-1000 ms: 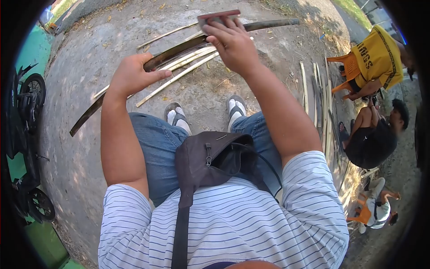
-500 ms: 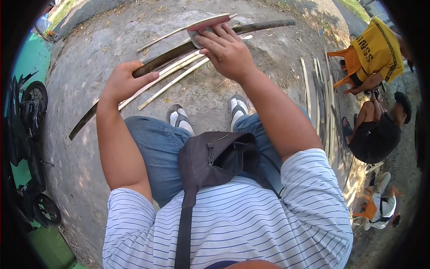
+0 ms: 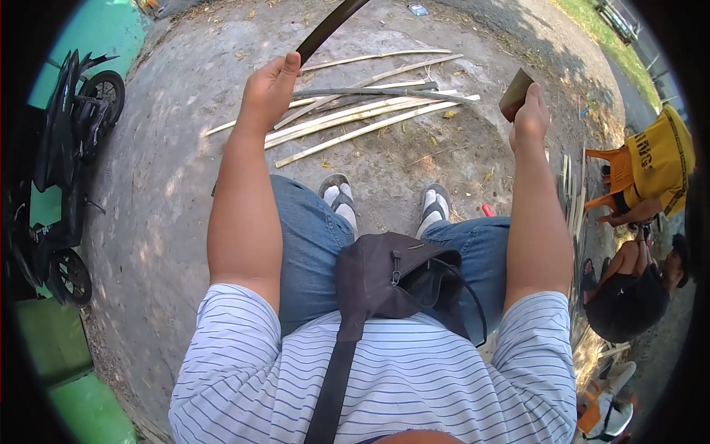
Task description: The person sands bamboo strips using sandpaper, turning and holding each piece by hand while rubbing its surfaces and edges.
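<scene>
My left hand [image 3: 268, 92] is closed around a long dark strip of wood or bamboo [image 3: 325, 33], which tilts up and runs out of view at the top. Off to the right, my right hand [image 3: 530, 118] grips a stiff brownish folded sheet [image 3: 515, 95] that looks like sandpaper. The sheet is held apart from the strip. Below and between my hands, several pale slats [image 3: 347, 115] lie on the ground, with a dark curved strip [image 3: 370, 92] across them.
Two feet in flip-flops [image 3: 435, 206] stand below the slats. A black motorcycle [image 3: 59, 170] is at the left. On the right, one person in yellow [image 3: 658, 159] sits on an orange chair [image 3: 610, 174], another in black [image 3: 629, 300] sits low. More strips [image 3: 571, 196] lie beside them. A red object [image 3: 487, 210] lies near my right knee.
My right hand has lifted the sheet off the dark strip and moved right. My left hand has raised the strip, tilting it more steeply. The view has shifted.
</scene>
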A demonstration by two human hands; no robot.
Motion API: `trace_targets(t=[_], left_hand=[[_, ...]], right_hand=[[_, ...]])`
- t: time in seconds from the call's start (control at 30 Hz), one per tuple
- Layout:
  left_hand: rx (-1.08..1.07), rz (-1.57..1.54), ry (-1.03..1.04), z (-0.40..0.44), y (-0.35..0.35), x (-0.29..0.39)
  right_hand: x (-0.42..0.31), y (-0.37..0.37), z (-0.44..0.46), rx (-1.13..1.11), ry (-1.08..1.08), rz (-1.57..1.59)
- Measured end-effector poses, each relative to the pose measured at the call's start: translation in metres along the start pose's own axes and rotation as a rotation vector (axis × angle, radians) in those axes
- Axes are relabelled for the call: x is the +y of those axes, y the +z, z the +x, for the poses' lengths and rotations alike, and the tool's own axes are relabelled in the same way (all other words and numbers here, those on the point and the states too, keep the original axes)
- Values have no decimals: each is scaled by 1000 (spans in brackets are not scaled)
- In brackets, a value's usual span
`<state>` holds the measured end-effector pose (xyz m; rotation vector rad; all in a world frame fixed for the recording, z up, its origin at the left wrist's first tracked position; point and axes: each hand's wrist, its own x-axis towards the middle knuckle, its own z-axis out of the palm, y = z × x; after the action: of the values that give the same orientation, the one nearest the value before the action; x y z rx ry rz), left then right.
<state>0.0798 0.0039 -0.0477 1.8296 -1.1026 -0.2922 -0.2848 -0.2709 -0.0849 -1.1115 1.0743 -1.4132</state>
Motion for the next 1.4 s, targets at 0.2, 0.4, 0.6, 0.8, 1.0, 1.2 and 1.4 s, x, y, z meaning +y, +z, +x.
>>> trace_targets(t=[0.2,0.4,0.6,0.8,1.0,1.2,1.4], left_hand=[[213,-270,22,0,19,10],[321,-522,93,-5,56,34],[282,-774,160,-10,89,46],[267,-1133,20,-12,93,48],[254,-1298,-85,-20,86,60],[149,-1243,-38,-22,79,64],[130,-1062,-7,-20,69,61]], right_hand=[[5,12,-18,-225,-129,-140],[8,44,-74,-408,-467,-313],[16,78,-141,-692,-713,-409],[23,83,-165,-659,-933,-584],[18,82,-157,-589,-970,-707],[12,80,-146,-608,-798,-679],[-5,76,-126,-515,-859,-677]])
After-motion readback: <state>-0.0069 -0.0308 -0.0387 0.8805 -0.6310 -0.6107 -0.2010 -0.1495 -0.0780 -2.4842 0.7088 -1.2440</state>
